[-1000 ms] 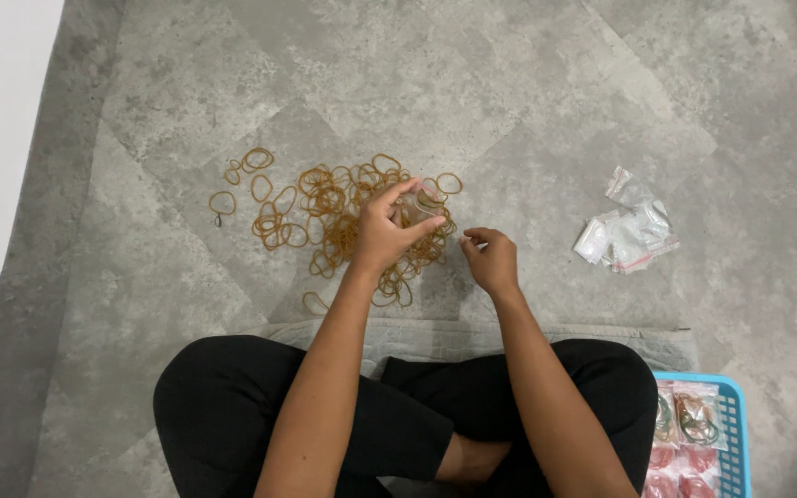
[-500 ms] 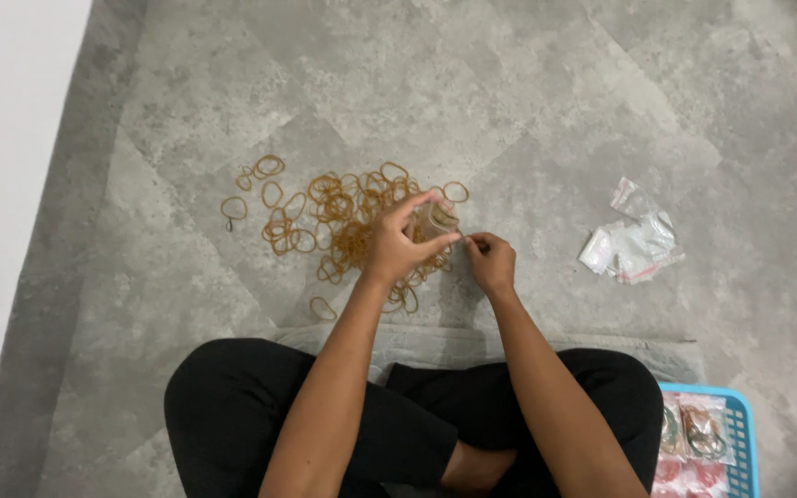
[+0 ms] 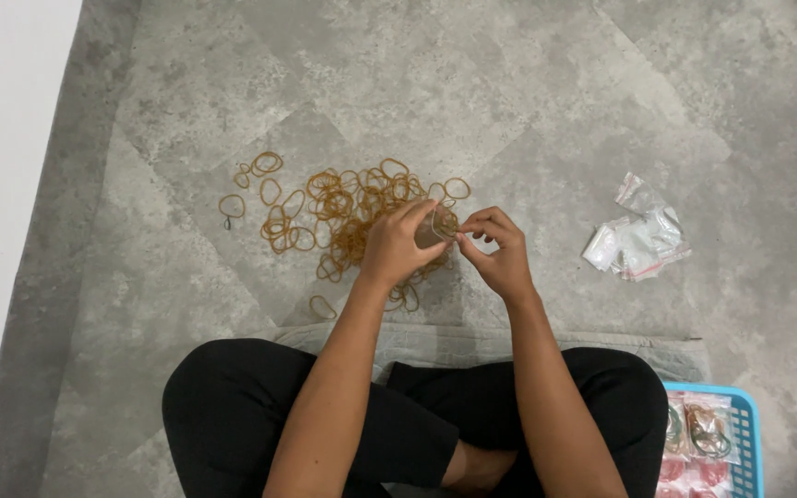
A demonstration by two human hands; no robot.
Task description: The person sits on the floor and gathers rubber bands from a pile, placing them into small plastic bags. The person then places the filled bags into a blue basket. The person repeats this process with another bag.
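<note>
Hands: both are raised together just above the heap, fingertips meeting over one small item.
Left hand (image 3: pixel 397 247): curled shut around a small clear plastic pouch (image 3: pixel 435 229), thumb and forefinger pinching its top edge; a second ago this hand was lower, pressed down into the heap with fingers spread among the bands.
Right hand (image 3: pixel 498 249): fingers bent and pinched at the pouch's mouth, touching the left fingertips; whether a band sits between them is too small to tell. A second ago it hovered apart from the left hand, so the two have closed the gap.
Change: the left hand has lifted off the heap and the pouch now shows between the hands, where earlier it was hardly visible.
Judgement: the work looks to have moved from picking among bands to handling the pouch itself, likely opening or filling it.
Heap: scattered tan rubber bands (image 3: pixel 343 207) lie on the grey stone-patterned floor (image 3: pixel 528 101), right under and left of the hands; its spread looks unchanged.
Spare pouches: a small pile of clear empty plastic bags (image 3: pixel 640 238) rests on the floor, well to the right of the hands, in the same place as before.
Basket: a blue plastic basket (image 3: pixel 747 433) at the lower right corner holds filled pouches, beside the person's crossed legs in black trousers (image 3: pixel 251 415).
</note>
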